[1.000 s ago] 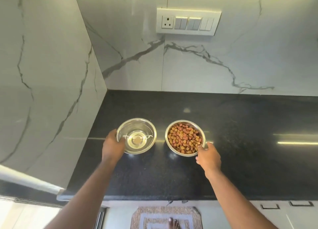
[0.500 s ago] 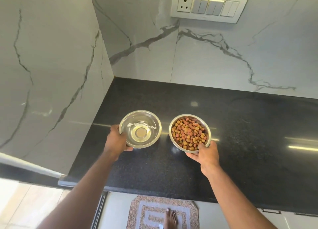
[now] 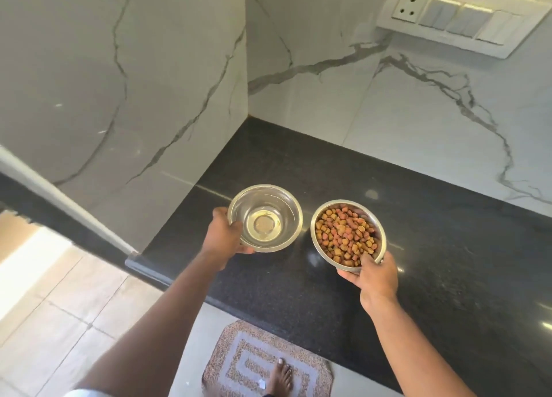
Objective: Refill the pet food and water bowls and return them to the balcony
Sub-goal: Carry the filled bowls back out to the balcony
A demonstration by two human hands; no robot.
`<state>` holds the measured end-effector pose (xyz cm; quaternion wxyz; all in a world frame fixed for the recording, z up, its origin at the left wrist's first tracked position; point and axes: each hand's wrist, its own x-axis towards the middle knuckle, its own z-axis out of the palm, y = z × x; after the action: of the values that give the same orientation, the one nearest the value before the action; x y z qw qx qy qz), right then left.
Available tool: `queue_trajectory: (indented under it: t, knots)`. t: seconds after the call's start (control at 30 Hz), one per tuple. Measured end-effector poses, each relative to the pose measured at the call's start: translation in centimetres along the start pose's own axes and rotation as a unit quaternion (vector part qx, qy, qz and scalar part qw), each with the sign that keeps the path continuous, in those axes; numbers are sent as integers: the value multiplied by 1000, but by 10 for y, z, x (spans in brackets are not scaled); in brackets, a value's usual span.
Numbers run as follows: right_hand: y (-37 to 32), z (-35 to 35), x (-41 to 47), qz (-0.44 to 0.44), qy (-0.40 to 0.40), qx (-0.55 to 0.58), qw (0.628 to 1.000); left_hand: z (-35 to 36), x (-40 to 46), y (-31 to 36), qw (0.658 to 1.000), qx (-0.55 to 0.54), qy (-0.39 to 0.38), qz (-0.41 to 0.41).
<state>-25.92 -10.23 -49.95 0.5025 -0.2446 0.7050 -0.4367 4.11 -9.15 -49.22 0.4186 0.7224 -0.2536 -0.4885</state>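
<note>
Two steel bowls are held above the black counter (image 3: 433,247). The water bowl (image 3: 268,217), shiny with clear water in its bottom, is gripped at its left rim by my left hand (image 3: 225,237). The food bowl (image 3: 348,235), full of brown and reddish kibble, is gripped at its near rim by my right hand (image 3: 373,277), thumb over the edge. Both bowls look lifted off the counter and sit side by side, a small gap between them.
Marble walls meet in a corner (image 3: 246,98) behind the bowls. A switch panel with a socket (image 3: 454,17) hangs on the back wall. Below the counter edge lie a patterned mat (image 3: 254,364), a bare foot (image 3: 280,378) and tiled floor (image 3: 53,307).
Both hands closed on the bowls' rims and raised them from the counter. My view has swung left and down, showing more floor.
</note>
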Motion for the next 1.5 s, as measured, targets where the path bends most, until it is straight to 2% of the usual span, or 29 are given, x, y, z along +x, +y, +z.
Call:
queue_trajectory:
  t: [0.4, 0.7, 0.93, 1.1, 1.23, 1.5]
  knots:
    - [21, 34, -41, -17, -95, -66, 993, -78, -61, -58, 993, -59, 97, -10]
    - [64, 79, -155, -31, -189, -127, 973, -194, -151, -122, 979, -111, 170, -3]
    - [119, 124, -248, -61, -288, -209, 933, -290, -232, -193, 956, -156, 247, -22]
    - [151, 172, -304, -66, -373, -271, 885, -356, -278, -250, 926, -182, 323, -70]
    - [184, 224, -331, -52, -413, -311, 855, -394, -291, -292, 888, -222, 393, -86]
    - [279, 365, -334, -27, -455, -388, 801, -461, -238, -386, 809, -279, 499, -139]
